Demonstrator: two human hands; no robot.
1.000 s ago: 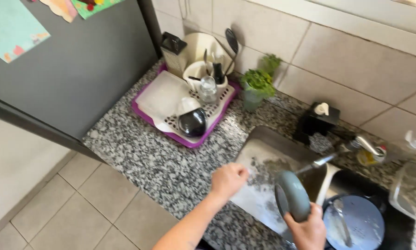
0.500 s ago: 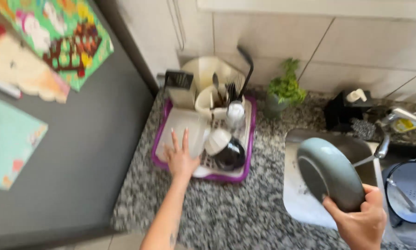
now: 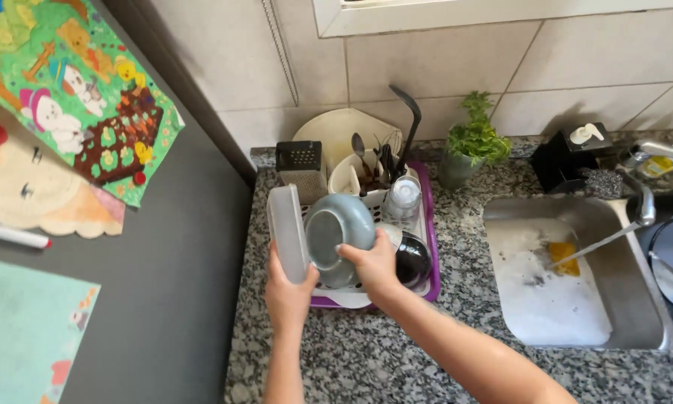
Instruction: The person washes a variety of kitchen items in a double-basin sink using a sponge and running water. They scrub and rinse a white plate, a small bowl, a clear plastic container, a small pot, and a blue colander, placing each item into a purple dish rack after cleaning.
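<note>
Right hand (image 3: 371, 263) grip on grey-blue bowl (image 3: 338, 232), left hand (image 3: 288, 290) grip on white lid (image 3: 287, 233) — purple rack (image 3: 428, 247) half hidden.

Your way into the dish rack (image 3: 428, 224) is crowded: grater (image 3: 302, 168) and utensil cup (image 3: 372, 176) block its back edge, black bowl (image 3: 412, 260) its right; the counter's (image 3: 396, 352) front edge is open.

The right hand (image 3: 374, 265) now holds the grey-blue bowl (image 3: 338, 236) over the purple dish rack (image 3: 428, 247), no longer beside the sink; the left hand (image 3: 288, 292) now grips a clear plastic lid (image 3: 286, 232) just left of it.
</note>
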